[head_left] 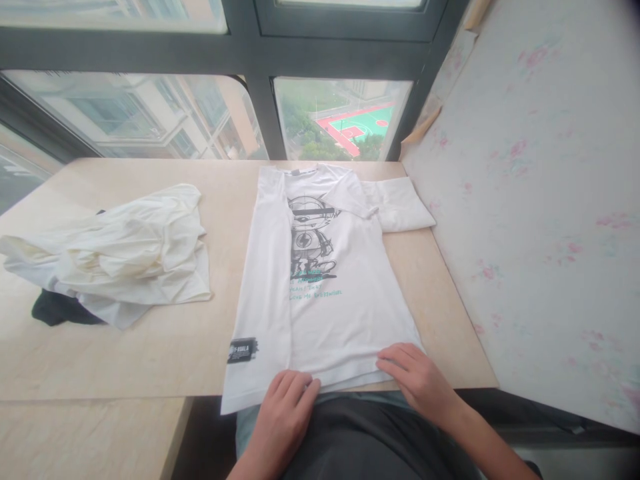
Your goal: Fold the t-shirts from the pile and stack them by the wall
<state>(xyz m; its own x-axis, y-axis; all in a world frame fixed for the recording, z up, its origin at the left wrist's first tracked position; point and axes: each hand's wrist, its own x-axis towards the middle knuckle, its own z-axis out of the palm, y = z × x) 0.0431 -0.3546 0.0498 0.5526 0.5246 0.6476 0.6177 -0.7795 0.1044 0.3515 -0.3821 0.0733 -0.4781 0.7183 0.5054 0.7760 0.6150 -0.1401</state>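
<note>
A white T-shirt lies front up with its collar toward the window. It bears a dark cartoon print and green lettering. Its left side is folded inward in a long strip, where a black label patch shows near the bottom. At the hem's middle, my left hand is closed on the cloth with bent fingers. My right hand grips the hem near its right corner, thumb and fingers close together. Some fingertips are hidden by the cloth and the hands.
A rumpled pile of white and cream clothes sits at the left, with a black piece under it. Folded white cloth extends beside the shirt's right sleeve. Windows border the far edge, and a floral-papered wall the right.
</note>
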